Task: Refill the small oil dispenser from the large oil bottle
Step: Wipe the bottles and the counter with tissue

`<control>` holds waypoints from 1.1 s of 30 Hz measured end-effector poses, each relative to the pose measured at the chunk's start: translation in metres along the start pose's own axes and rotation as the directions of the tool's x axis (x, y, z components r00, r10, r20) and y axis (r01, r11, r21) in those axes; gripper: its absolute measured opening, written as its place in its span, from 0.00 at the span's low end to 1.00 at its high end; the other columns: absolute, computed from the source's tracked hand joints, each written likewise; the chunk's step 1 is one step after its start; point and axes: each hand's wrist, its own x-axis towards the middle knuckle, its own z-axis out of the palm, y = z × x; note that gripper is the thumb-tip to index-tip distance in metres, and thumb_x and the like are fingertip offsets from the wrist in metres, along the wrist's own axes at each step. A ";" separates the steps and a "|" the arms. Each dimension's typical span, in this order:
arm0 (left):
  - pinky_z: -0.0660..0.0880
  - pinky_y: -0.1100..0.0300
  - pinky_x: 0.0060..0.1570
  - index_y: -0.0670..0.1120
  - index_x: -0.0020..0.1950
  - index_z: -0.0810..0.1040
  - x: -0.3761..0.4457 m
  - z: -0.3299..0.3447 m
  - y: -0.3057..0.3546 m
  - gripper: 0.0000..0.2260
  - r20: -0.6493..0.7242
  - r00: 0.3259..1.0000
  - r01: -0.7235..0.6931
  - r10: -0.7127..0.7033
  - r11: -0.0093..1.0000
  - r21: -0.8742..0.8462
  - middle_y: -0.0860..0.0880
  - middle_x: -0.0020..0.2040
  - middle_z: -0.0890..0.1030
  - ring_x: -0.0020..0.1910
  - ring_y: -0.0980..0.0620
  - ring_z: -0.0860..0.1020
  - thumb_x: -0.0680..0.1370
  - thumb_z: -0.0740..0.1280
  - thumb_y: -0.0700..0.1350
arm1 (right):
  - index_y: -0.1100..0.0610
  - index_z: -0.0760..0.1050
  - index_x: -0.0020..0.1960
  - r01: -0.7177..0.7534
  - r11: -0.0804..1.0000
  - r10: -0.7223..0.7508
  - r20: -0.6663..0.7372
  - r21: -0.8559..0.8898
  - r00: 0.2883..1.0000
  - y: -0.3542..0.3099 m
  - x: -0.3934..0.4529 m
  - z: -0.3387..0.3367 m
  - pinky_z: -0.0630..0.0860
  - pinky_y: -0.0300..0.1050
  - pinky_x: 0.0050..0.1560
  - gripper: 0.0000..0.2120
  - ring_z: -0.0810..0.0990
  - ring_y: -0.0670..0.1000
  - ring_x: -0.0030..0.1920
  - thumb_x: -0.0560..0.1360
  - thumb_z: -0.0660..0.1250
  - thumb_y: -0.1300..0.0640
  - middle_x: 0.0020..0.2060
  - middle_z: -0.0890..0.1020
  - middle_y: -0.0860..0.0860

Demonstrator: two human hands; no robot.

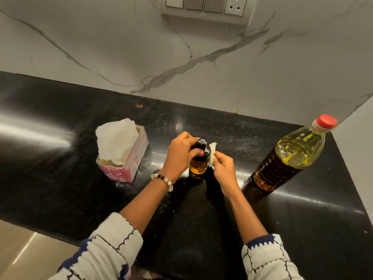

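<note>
**Wiping the dispenser top after the refill**

Black speckled stone tabletop (pixel 80 178) carries everything. Large clear plastic oil bottle with red cap (pixel 290 158) stands capped, well right of the hands. Pink cardboard tissue box (pixel 129 158) sits left. Small amber glass oil dispenser with black top (pixel 198 158) stands upright at centre. Left hand (pixel 179 154) has its grip curled round the top; right hand (pixel 223 168) pinches a white tissue scrap (pixel 212 152) against it. Judgement: steady the neck, wipe around the top, don't tip.

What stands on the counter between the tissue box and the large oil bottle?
In the head view, the small oil dispenser stands between them, gripped by the left hand; the right hand pinches a tissue piece against it.
</note>
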 end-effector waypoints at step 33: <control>0.73 0.59 0.48 0.45 0.59 0.81 0.023 -0.016 -0.012 0.15 0.251 0.966 -0.048 0.060 0.997 -0.054 0.52 0.51 0.76 0.42 0.54 0.72 0.73 0.73 0.41 | 0.56 0.74 0.45 -0.065 0.972 0.052 -0.064 -0.225 0.997 0.018 -0.023 0.023 0.74 0.50 0.40 0.15 0.78 0.52 0.41 0.69 0.53 0.71 0.37 0.79 0.51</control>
